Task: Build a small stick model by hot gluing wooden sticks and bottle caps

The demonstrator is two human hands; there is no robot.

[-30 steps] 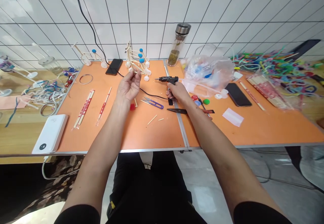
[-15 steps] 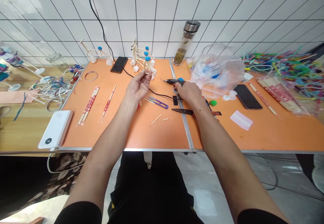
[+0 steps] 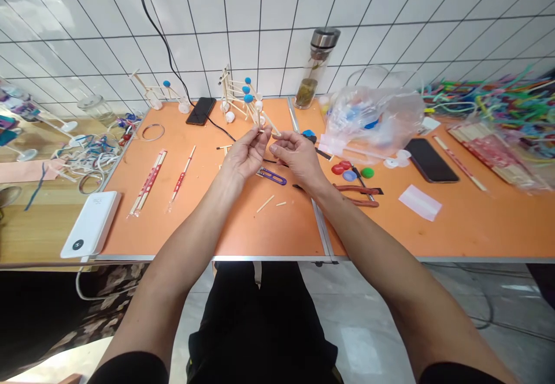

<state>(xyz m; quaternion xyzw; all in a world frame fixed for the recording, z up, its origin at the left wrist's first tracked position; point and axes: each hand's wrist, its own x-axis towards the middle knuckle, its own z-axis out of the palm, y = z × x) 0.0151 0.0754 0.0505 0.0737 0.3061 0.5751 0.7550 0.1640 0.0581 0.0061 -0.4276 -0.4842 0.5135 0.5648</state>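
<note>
My left hand (image 3: pixel 246 155) pinches a small assembly of wooden sticks (image 3: pixel 259 119) over the middle of the table. My right hand (image 3: pixel 298 155) meets it from the right, with thumb and finger closed on the end of a stick at this assembly. Fingers hide part of the joint. Just behind stands a wooden stick frame (image 3: pixel 234 89) with blue and white round caps. Purple thread snips (image 3: pixel 272 176) lie below my hands, near cut stick pieces (image 3: pixel 265 203). Orange-handled pliers (image 3: pixel 358 188) are partly covered by my right forearm.
A glass tea bottle (image 3: pixel 309 77) stands by the tiled wall. Wrapped chopsticks (image 3: pixel 150 181) and a white power bank (image 3: pixel 91 225) lie at left. On the right are a clear plastic bag (image 3: pixel 377 121), a phone (image 3: pixel 432 160) and coloured caps (image 3: pixel 367 172). A black cable crosses the table.
My right hand has let go of the black corded tool and moved left to the stick assembly, where its fingers now pinch. My left hand still holds the assembly, slightly further right.
</note>
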